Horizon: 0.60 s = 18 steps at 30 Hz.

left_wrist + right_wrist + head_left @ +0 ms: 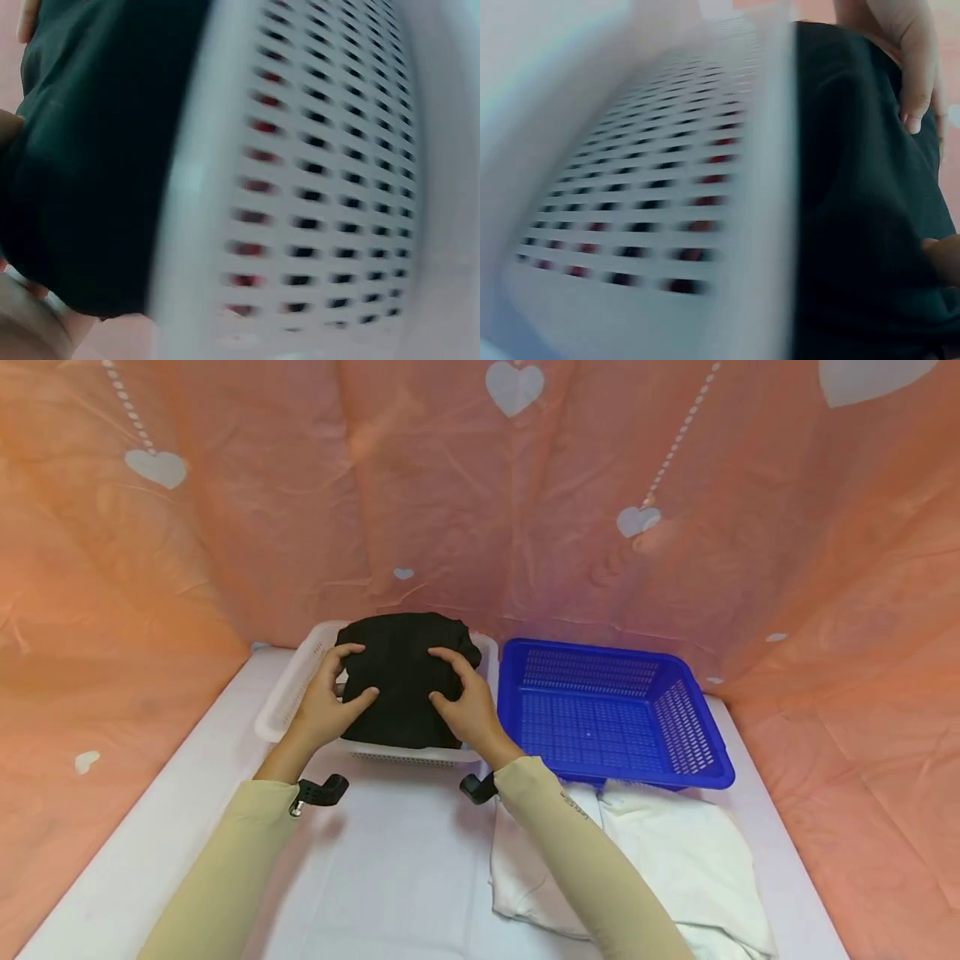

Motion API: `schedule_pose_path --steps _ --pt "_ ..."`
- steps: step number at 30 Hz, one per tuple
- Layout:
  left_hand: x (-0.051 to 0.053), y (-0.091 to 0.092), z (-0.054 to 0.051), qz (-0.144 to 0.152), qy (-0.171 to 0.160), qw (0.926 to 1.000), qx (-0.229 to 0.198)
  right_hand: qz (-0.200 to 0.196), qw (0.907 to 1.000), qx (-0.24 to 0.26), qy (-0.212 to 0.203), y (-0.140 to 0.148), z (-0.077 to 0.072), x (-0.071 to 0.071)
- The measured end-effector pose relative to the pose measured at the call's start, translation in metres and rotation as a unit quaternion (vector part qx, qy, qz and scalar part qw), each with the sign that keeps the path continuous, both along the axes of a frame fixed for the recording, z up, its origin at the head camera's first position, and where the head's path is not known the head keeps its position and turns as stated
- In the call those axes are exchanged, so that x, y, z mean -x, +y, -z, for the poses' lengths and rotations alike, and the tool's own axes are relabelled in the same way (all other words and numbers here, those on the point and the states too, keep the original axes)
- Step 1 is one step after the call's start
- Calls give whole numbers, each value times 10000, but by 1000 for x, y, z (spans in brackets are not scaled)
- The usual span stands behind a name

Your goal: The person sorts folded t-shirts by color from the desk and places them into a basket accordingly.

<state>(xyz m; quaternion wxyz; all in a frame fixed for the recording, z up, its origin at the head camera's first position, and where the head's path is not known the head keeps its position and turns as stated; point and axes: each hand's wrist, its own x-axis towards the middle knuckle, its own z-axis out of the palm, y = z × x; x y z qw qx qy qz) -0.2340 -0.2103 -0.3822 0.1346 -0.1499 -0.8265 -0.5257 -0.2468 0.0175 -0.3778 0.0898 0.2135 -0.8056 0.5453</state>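
Observation:
A bundled black cloth (401, 681) lies over the white basket (296, 689), covering most of its opening and reaching its front rim. My left hand (326, 697) holds the cloth's left side, thumb and index finger spread on top. On the opposite side my right hand (472, 706) holds it the same way. In the left wrist view, the dark cloth (97, 165) stands beyond the basket's perforated wall (322, 180). The right wrist view shows the cloth (862, 187) with a thumb from each side on it. Most of the other fingers are hidden.
To the right stands a blue basket (588, 731), its slotted bottom visible. Folded off-white cloths (675, 843) lie in front of it, partly under my right forearm. Something red shows through the white basket's holes. Orange curtains (450, 510) with hearts surround the white table (375, 877).

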Motion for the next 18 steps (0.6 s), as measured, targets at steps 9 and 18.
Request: schedule_pose_path --steps 9,18 --pt "24 -2 30 86 -1091 9891 986 345 9910 -774 -1037 -8 32 13" --pt "30 -2 33 -219 -1587 9759 1483 425 9791 -1099 -1658 -15 38 22"
